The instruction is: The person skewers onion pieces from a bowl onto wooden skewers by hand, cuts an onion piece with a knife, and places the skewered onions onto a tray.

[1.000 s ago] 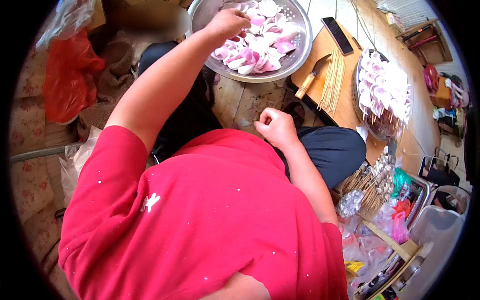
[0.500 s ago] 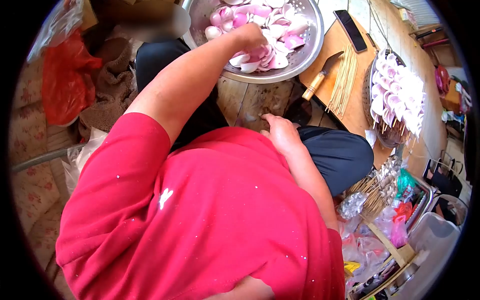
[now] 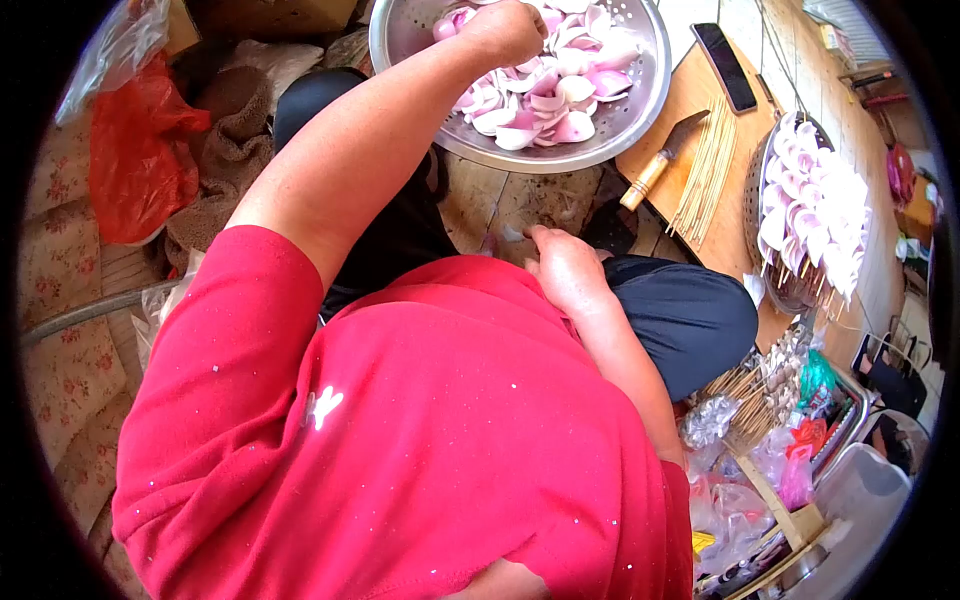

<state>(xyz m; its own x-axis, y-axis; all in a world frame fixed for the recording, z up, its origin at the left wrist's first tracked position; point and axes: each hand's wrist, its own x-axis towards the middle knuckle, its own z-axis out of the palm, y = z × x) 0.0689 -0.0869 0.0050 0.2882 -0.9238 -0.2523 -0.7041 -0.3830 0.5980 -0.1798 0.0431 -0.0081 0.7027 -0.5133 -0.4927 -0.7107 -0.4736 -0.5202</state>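
My left hand [image 3: 512, 32] is over the metal colander [image 3: 645, 130], its fingers curled down among pink and white onion-like pieces [image 3: 545, 105]; what they hold is hidden. My right hand [image 3: 570, 270] rests by my bent knee, fingers loosely apart, with nothing visible in it. On the wooden board [image 3: 745, 150] right of the colander lie a knife with a wooden handle [image 3: 648, 182], a bundle of thin sticks [image 3: 708, 175] and a black phone [image 3: 725, 68]. Beyond them, a basket [image 3: 752, 195] carries a heap of skewered pieces [image 3: 815, 205].
A red plastic bag [image 3: 140, 160] and a brown cloth [image 3: 225, 165] lie at the left. At the lower right are more bundled sticks [image 3: 750, 395], crumpled foil [image 3: 708, 420], coloured plastic bags [image 3: 797, 478] and a clear plastic bin [image 3: 860, 520].
My left hand has moved right and a little up over the colander. My right hand's fingers have loosened from a curl. The view has shifted, so the board and basket appear farther right.
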